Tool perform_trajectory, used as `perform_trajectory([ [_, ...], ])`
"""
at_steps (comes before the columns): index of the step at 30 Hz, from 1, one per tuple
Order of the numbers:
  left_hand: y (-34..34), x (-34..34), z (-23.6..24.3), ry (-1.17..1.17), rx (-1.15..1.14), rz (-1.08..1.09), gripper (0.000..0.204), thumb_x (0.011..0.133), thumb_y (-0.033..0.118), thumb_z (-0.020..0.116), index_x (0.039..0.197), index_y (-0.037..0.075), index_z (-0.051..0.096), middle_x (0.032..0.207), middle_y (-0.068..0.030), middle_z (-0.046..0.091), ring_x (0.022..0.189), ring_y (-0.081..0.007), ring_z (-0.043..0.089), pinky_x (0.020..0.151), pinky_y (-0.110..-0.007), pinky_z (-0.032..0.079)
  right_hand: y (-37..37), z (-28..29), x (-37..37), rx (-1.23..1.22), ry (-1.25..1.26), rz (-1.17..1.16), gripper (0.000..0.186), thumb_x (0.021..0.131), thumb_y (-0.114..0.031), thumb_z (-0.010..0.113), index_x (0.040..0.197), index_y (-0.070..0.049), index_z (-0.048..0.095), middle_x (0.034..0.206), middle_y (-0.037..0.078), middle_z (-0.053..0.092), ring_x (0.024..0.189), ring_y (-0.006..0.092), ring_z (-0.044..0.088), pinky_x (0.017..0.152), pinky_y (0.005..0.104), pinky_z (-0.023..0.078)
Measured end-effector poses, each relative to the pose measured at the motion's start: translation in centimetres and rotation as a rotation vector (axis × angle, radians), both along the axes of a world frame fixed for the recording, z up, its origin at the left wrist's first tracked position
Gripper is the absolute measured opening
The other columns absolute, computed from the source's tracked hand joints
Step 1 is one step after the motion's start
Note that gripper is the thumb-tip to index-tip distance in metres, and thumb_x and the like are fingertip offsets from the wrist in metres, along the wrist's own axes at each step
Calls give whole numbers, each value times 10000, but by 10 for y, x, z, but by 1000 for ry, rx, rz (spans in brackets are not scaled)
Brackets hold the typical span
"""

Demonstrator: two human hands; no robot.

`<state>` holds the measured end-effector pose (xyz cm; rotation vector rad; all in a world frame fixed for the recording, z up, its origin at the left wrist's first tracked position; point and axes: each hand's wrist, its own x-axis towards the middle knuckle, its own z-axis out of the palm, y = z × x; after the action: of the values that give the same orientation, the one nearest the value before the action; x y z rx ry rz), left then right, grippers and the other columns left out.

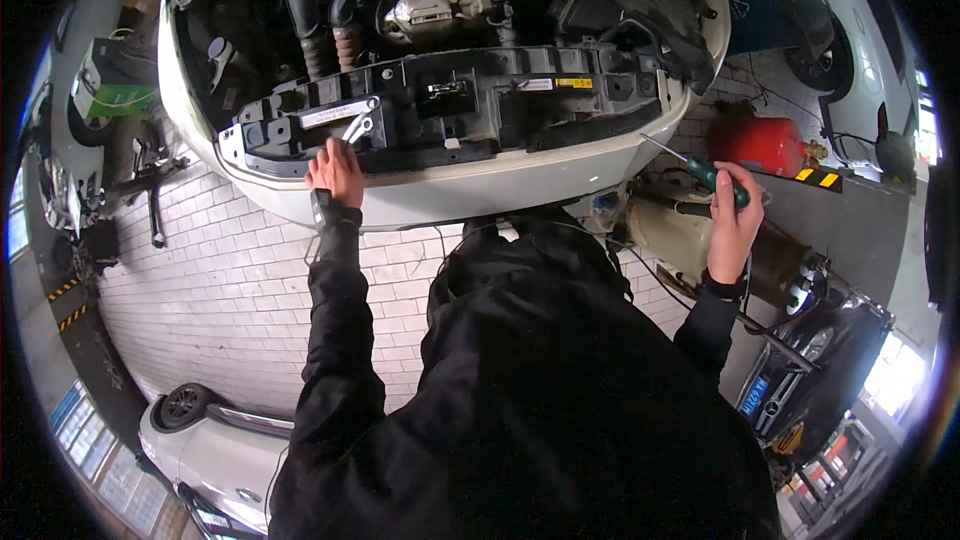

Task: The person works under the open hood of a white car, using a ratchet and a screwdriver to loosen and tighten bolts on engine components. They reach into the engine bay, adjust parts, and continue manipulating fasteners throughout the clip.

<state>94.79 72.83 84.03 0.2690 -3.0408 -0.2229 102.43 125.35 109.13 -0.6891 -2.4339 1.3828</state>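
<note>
My left hand is closed around metal wrenches, whose ring ends stick up over the black front panel of a car's open engine bay. That hand is at the upper edge of the cream-coloured bumper. Out to the right, my right hand grips a screwdriver by its dark green handle. Its thin shaft points left, with the tip close to the bumper's right corner; whether it touches I cannot tell.
Hoses and an engine lie behind the panel. A red tank stands on the right, near a larger beige cylinder with cables. At left are a green-and-white box and metal parts. A white car is parked at lower left.
</note>
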Motion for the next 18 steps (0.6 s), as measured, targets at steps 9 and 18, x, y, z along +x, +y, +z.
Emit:
perform_trajectory([
  [9, -16, -33, -22, -72, -33, 172, 254, 872, 329, 705, 1019, 143, 612, 968, -65, 708, 1029, -334, 629, 911, -531, 436, 2, -35, -97, 21, -110, 140, 163, 1004, -168, 673, 1082, -27, 699, 895, -48, 620, 770, 60, 505, 679, 223, 384],
  [18, -22, -39, -27, -108, -17, 215, 252, 825, 219, 719, 1040, 106, 653, 1009, -76, 713, 1035, -337, 607, 903, -483, 442, -5, -120, -240, -65, -114, 378, 212, 1015, -207, 677, 1145, -41, 700, 926, -46, 635, 663, 6, 440, 565, 200, 329],
])
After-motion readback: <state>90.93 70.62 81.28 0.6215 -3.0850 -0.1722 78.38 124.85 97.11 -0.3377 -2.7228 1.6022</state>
